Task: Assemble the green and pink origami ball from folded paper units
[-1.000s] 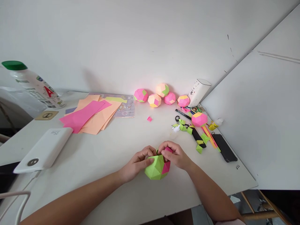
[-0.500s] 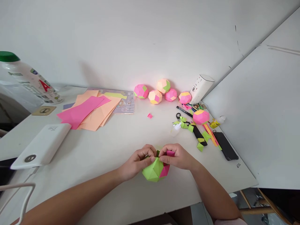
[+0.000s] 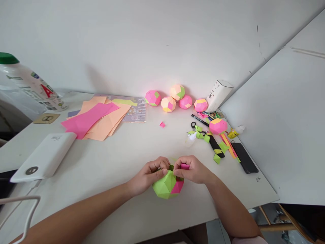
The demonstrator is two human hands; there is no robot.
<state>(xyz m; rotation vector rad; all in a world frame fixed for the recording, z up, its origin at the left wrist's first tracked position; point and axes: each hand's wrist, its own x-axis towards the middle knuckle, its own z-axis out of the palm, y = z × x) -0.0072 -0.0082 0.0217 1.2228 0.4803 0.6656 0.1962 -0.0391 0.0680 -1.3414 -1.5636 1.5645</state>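
Observation:
Near the table's front edge, a green and pink faceted paper ball (image 3: 165, 185) is between my two hands, with a gap at its top. My left hand (image 3: 152, 171) grips its upper left side, thumb in front and fingers curled behind. At the upper right, my right hand (image 3: 191, 169) pinches the rim of the ball between thumb and fingers, beside a pink piece. Fingertips of both hands are partly hidden by the paper. Farther back lies a small pink folded paper piece (image 3: 162, 124).
Several finished paper balls (image 3: 152, 98) stand along the wall. Scissors (image 3: 215, 146), green paper pieces, a small glue bottle (image 3: 190, 139) and a black phone (image 3: 244, 157) lie to the right. Paper sheets (image 3: 101, 117), a white power bank (image 3: 45, 156) and a large bottle (image 3: 33, 84) are at left.
The paper ball has tilted slightly and shifted a little left, and the gap at its top looks wider. Both hands keep nearly the same place and hold.

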